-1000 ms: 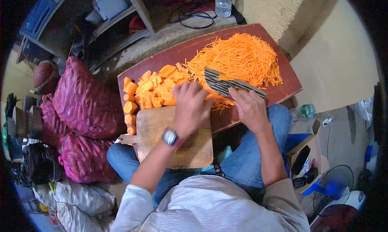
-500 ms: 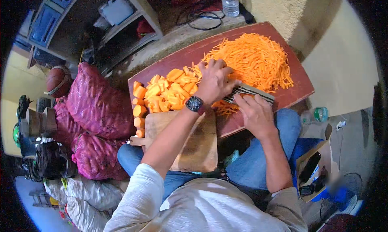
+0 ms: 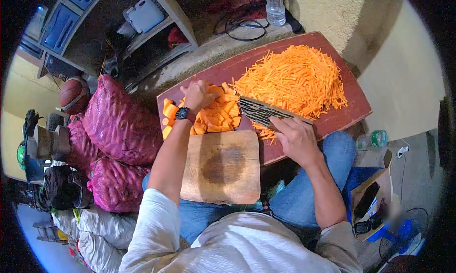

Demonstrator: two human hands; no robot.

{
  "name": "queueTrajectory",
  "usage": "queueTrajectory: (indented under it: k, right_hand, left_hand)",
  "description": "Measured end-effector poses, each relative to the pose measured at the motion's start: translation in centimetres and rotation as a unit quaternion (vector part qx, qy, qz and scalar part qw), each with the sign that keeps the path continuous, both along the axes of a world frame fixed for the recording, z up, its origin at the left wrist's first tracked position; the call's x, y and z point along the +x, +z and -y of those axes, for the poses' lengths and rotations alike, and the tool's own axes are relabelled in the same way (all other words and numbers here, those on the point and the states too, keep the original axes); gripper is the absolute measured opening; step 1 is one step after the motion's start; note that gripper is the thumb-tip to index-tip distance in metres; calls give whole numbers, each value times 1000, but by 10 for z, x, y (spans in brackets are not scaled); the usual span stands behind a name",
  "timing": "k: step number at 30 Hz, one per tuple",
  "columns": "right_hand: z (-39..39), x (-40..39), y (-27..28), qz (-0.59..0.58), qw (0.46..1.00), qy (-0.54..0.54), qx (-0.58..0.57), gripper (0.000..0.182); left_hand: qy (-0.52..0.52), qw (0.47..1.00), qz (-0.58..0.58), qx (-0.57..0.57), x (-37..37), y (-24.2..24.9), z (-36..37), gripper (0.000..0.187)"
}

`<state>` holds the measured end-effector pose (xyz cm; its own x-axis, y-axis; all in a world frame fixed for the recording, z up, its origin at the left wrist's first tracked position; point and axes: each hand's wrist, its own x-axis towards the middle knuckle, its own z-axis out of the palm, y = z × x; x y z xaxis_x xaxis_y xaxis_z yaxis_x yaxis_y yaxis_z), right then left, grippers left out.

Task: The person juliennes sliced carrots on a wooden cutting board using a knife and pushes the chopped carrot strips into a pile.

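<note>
My left hand [image 3: 198,96], with a black watch on the wrist, reaches over the pile of cut carrot chunks [image 3: 216,117]. Its fingers are apart and touch the chunks; some fingertips are hidden among them. My right hand [image 3: 298,140] grips the near right end of a flat grater [image 3: 266,112] with dark ridged slots. The grater lies slanted between the chunks and a large heap of carrot shreds [image 3: 294,80]. A few loose shreds [image 3: 264,132] stick out beneath its near edge. All this rests on a dark red board [image 3: 349,102].
A wooden cutting board [image 3: 221,166] with a damp patch lies across my lap. Pink mesh sacks [image 3: 118,125] stand at the left, near a basketball [image 3: 74,95]. A water bottle [image 3: 275,7] stands behind the red board. An open cardboard box [image 3: 373,197] sits at the right.
My left hand has moved left from the grater to the carrot chunks, uncovering the grater's slots. My right hand keeps hold of the grater's end.
</note>
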<state>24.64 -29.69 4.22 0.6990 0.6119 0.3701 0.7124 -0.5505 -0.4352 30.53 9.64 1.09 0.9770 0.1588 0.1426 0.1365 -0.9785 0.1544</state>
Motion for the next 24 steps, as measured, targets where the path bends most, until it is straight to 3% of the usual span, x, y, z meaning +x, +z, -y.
queueTrajectory:
  k: [2,9,11,15,17,21,24]
  right_hand:
    - [1,1,0,-8,1000,0,2,45]
    - [2,3,-4,6,1000,-5,24,47]
    - [1,6,-5,2,999,-6,37,46]
    - [1,7,0,-50,991,-4,120,46]
    - [3,7,1,-83,987,-13,139,46]
    - [6,9,-2,-97,984,-27,147,43]
    - [9,6,-1,-104,988,-40,110,45]
  left_hand:
    - [22,997,-68,-41,4,0,-3,55]
    - [45,994,-55,-84,3,4,2,59]
    - [28,975,-42,-216,6,-8,-13,59]
    - [60,975,-48,-207,-2,14,-1,53]
    - [-3,977,33,-210,-8,17,3,53]
    - [-36,965,77,-248,-41,41,29,55]
    - [-160,956,112,-217,-84,43,52,62]
